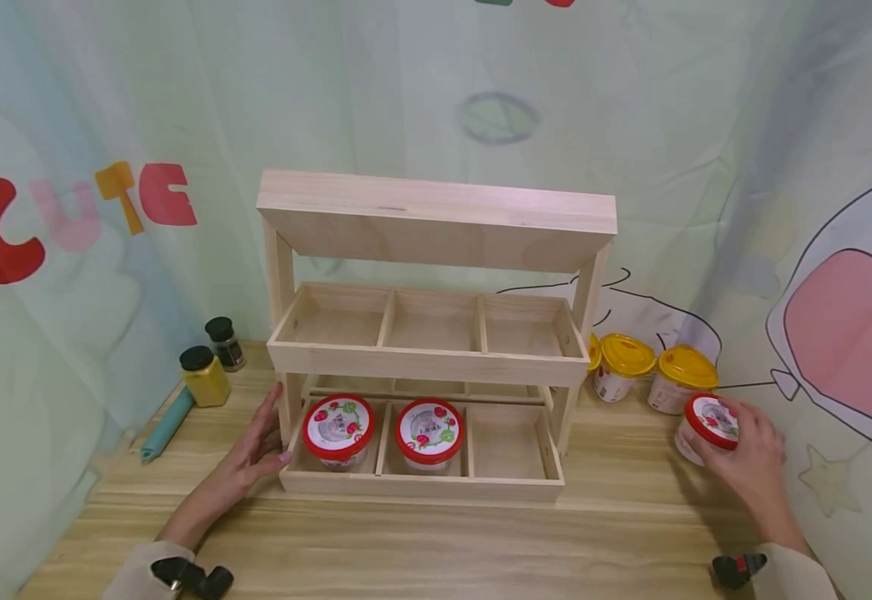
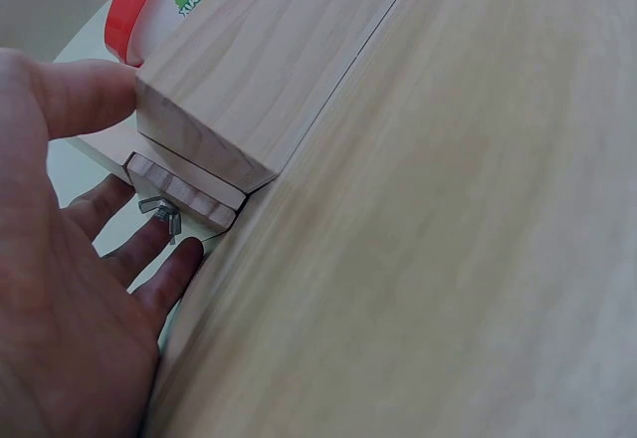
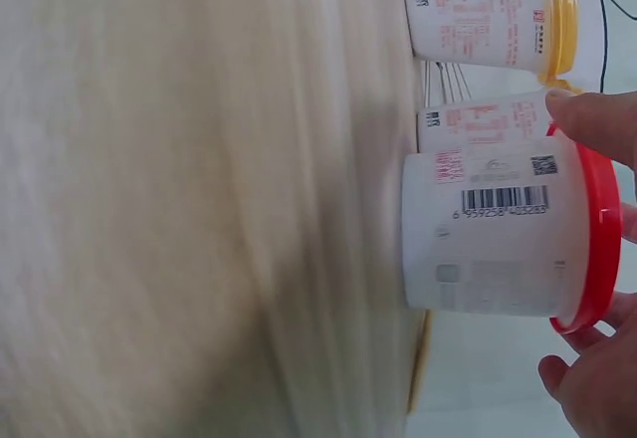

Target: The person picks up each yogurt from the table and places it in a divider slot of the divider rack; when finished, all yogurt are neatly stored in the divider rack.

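Note:
A two-tier wooden rack [image 1: 428, 367] stands on the table. Its lower tray holds two white tubs with red lids, a left tub [image 1: 338, 429] and a middle tub [image 1: 429, 433]; the right compartment is bare. At the rack's lower left, my left hand [image 1: 244, 454] rests its thumb [image 2: 90, 100] on the tray's front corner, the fingers extended along the side near a wing nut [image 2: 161, 209]. Far right, my right hand [image 1: 754, 454] grips another red-lidded tub [image 3: 488, 234] by its lid, thumb and fingers on opposite sides. The tub is upright, its base at or near the tabletop.
Yellow-lidded tubs [image 1: 682, 379] stand behind the gripped tub, one partly hidden by the rack. At the left are a yellow jar [image 1: 207, 383] with a black lid, a dark small jar [image 1: 226, 343] and a teal tube-like object [image 1: 167, 425]. A printed curtain [image 1: 406, 83] hangs behind.

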Demonstrator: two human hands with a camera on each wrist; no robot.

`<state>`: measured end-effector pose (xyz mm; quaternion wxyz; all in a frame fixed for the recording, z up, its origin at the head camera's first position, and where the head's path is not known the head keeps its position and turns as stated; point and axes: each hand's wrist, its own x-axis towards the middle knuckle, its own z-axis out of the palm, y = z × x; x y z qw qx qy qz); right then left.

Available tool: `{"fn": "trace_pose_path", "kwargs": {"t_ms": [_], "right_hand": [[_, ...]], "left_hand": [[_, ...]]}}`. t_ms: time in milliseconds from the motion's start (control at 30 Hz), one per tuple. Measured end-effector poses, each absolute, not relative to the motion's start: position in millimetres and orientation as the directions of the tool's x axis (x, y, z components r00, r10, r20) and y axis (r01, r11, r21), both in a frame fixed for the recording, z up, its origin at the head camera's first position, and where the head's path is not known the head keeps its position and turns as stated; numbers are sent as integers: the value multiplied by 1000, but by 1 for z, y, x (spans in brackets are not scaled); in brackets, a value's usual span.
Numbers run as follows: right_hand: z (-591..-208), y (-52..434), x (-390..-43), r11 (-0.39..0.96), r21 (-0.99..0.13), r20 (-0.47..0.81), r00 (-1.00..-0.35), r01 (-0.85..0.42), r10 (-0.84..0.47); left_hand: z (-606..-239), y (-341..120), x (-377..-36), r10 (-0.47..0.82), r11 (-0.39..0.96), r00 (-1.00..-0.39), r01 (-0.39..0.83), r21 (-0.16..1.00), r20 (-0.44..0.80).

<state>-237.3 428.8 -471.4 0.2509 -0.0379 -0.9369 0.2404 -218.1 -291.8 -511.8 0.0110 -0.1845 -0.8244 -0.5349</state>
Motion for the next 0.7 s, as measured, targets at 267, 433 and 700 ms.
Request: {"fn": "trace_pose_path", "kwargs": {"t_ms": [267,433,700], "right_hand": [[-479,427,-238,873,-487,439,-875,-38,206],[-482,423,-240,839,-544,386,-887,3,253],[-485,419,-243,776,-628,327,-886,56,329]], "left_hand": [[-512,-292,-218,294,359,-932,314,879,213],[-511,-292,-218,293,358,-932,313,880,212],[-511,-292,-219,295,354,-932,313,881,212]]}}
